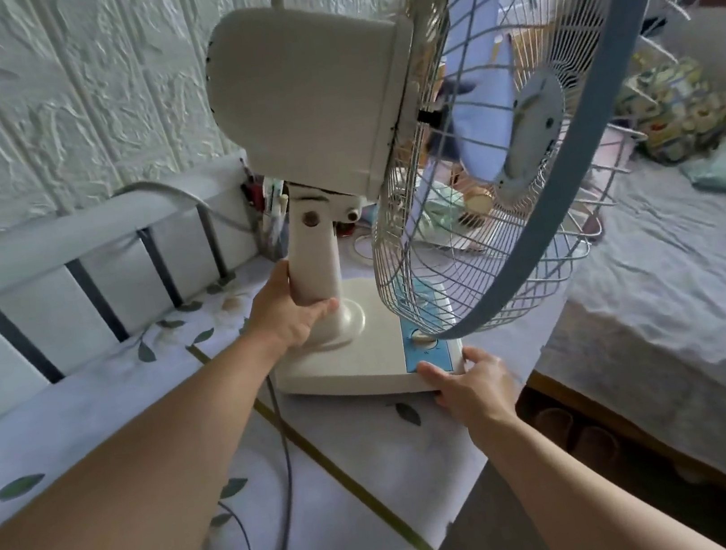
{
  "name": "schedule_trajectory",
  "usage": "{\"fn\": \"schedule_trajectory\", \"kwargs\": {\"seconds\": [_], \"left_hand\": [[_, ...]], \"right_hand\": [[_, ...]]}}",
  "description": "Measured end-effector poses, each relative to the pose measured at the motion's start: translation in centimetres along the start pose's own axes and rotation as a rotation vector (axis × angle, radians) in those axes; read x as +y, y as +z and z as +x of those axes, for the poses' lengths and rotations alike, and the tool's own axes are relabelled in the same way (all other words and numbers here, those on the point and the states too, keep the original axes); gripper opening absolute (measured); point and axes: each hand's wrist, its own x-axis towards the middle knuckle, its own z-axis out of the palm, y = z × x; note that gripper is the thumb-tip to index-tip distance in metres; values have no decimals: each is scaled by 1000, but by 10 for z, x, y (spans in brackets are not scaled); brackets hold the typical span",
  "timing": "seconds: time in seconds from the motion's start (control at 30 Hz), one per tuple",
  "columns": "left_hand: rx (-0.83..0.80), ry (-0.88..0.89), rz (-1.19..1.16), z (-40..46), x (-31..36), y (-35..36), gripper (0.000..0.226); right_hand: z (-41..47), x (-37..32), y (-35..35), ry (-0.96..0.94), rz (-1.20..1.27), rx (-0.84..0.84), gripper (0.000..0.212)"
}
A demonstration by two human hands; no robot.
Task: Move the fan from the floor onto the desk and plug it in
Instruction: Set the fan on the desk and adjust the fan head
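The wall (pixel 41 87), white with an embossed brick pattern, fills the upper left of the frame. The bed (pixel 681 274) occupies the right side, covered in a grey wrinkled sheet, with a patterned bundle (pixel 670 106) lying on it at mid right. The counter (pixel 103 408) runs from lower left toward centre, draped in a white cloth with a leaf print; a white rail with dark bars (pixel 70 281) stands along its far edge at mid left.

The fan (pixel 310 94) stands upright on the counter at centre frame. Its cream base (pixel 346 366) rests flat on the cloth near the counter's right edge. Its wire cage with a blue rim (pixel 529 203) takes up the upper right and faces toward the bed. A blue control panel with a round knob (pixel 423 341) sits on the front of the base.

A grey cord (pixel 282 475) trails from the base down across the cloth to the lower centre; its end is out of view.

My left hand (pixel 287 314) grips the lower part of the fan's neck, fingers (pixel 323 306) wrapped around it. My right hand (pixel 471 381) holds the front corner of the base, fingers (pixel 431 368) spread along its edge, thumb on top.

A cup of pens (pixel 272 213) stands behind the neck, against the rail.
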Motion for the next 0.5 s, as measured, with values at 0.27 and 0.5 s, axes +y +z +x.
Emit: {"fn": "schedule_trajectory", "kwargs": {"seconds": [0.27, 0.5], "left_hand": [[-136, -95, 267, -35, 11, -29, 89], [-183, -180, 295, -81, 11, -60, 84]], "right_hand": [[-39, -29, -18, 6, -408, -243, 70], [-85, -44, -18, -57, -405, -314, 98]]}}
